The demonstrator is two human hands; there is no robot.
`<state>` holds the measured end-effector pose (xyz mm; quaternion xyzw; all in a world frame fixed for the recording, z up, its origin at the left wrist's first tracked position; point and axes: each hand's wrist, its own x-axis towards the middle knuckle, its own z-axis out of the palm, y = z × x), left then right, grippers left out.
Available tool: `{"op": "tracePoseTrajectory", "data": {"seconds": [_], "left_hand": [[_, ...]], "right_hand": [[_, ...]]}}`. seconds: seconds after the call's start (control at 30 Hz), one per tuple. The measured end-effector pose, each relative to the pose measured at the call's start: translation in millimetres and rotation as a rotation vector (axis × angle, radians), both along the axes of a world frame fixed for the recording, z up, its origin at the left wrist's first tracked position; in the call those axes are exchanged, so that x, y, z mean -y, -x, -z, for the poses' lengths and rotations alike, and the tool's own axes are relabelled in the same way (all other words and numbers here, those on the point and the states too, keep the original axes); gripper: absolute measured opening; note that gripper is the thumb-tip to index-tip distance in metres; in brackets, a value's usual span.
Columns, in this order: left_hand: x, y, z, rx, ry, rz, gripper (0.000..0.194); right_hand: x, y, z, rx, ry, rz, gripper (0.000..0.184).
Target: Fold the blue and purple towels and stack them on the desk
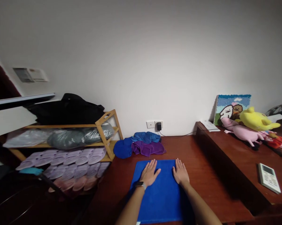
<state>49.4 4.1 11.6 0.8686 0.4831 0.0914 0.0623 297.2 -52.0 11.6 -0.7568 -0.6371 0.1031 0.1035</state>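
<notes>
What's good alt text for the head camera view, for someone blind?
A person's left hand and right hand lie flat on a blue cloth spread on a brown table. Crumpled cloths lie beyond; a shoe rack stands left, stuffed toys right.

A wooden rack (105, 141) stood at left, plush toys (255, 119) lay at right.
A black bag (70, 110) topped the rack, above rows of lilac slippers (82, 157); near the frame's centre, a black plug (159, 126) sat in a white wall socket (161, 123); at right, a tufted picture (232, 102) stood behind the toys, and a white keypad device (269, 178) lay at lower right.
</notes>
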Motion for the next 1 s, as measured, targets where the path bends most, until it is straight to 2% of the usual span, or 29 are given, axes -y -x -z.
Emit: {"op": "tracePoseTrajectory", "data": {"seconds": [0.13, 0.23, 0.6, 0.83, 0.93, 1.0], "left_hand": [[-13.9, 56.6, -3.1, -0.036, 0.003, -0.115, 0.081], [-17.9, 71.0, -0.5, -0.044, -0.030, -0.116, 0.081], [-16.9, 66.3, 0.9, -0.045, -0.041, -0.112, 0.076], [-10.8, 66.7, -8.1, -0.056, -0.098, -0.145, 0.074], [1.3, 50.3, -11.1, -0.016, -0.170, -0.117, 0.071], [15.6, 23.9, -9.8, 0.014, -0.171, -0.041, 0.070]], "right_hand": [[0.2, -0.3, -0.2, -0.013, 0.010, 0.008, 0.072], [0.7, 0.0, -2.2, -0.015, 0.018, 0.009, 0.072], [0.8, -1.2, -4.0, -0.016, 0.025, 0.012, 0.072], [0.7, -1.4, -3.0, -0.015, 0.026, 0.010, 0.072], [0.8, -0.9, -2.1, -0.020, 0.010, 0.004, 0.072], [0.6, -0.9, -1.7, -0.024, 0.004, 0.003, 0.072]]}}
